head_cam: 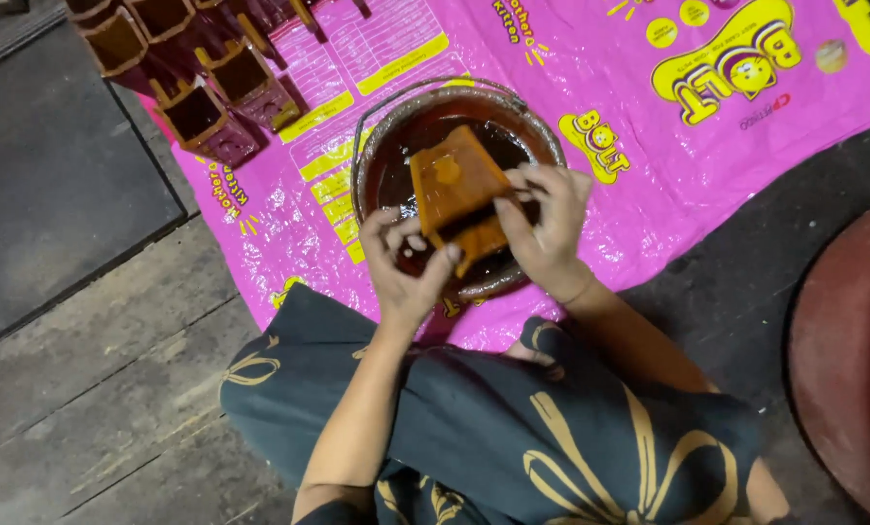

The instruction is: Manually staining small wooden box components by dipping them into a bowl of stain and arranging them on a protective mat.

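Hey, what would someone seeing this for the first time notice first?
Dead centre, both hands, left hand and right hand, grip a wet orange-brown box over a bucket of dark liquid. Under it lies a glaring pink sheet, with a row of stained boxes at top left.

Home craft workshop: worn plank floor, pink plastic sheet as groundcloth, stained wooden boxes drying in rows.
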